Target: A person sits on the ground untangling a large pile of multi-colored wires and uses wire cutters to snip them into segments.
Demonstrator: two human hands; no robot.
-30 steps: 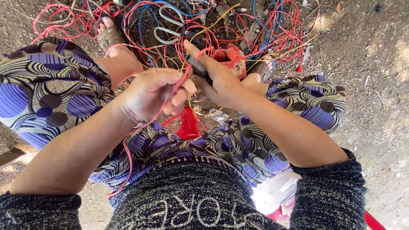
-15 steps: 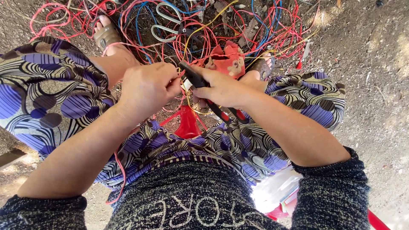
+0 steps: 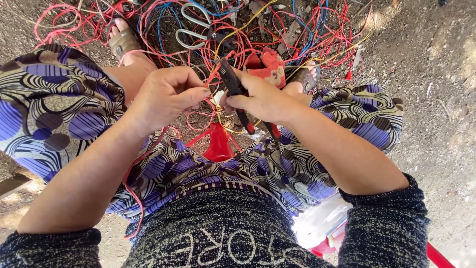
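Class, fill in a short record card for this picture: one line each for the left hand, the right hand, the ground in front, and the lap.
Left hand: pinches a thin red wire that trails down over the lap
Right hand: holds pliers, dark head, red-and-black handles
Ground ahead: tangled wires, red, blue, yellow; scissors
Lap: patterned purple skirt; red plastic piece between the knees

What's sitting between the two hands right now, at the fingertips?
In the head view, a small pale wire end lies between the left hand and the right hand, which grips dark pliers.
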